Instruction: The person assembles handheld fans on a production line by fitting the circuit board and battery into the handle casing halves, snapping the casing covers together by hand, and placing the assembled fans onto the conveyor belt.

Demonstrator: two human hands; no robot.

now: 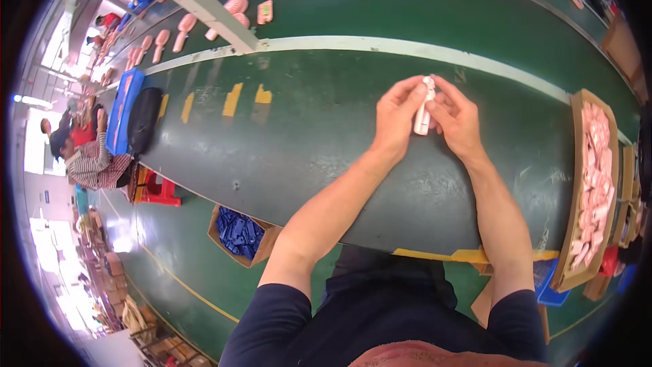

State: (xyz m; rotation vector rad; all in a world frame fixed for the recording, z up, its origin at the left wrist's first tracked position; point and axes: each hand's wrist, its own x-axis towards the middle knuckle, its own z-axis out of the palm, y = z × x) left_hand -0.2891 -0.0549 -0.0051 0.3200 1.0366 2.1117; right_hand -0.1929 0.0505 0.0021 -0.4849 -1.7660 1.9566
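Observation:
Above the dark green tabletop (319,143), both of my hands hold one slim, pale pink plastic part (422,122) shaped like a handle. It stands nearly lengthwise to me, its lower end showing below my fingers. My left hand (395,114) grips it from the left, thumb along its side. From the right, my right hand (459,121) closes on its upper end with thumb and fingers. Small details at the top of the part are partly hidden by my fingertips.
At right stands a cardboard box (577,122) of pink plastic parts (595,183). A carton of blue parts (238,232) is below the table's front edge. Pink hand-held fans (185,24) lie beyond a metal post (197,5). Left are a blue bin (125,112), black bag (144,121) and seated person (92,163).

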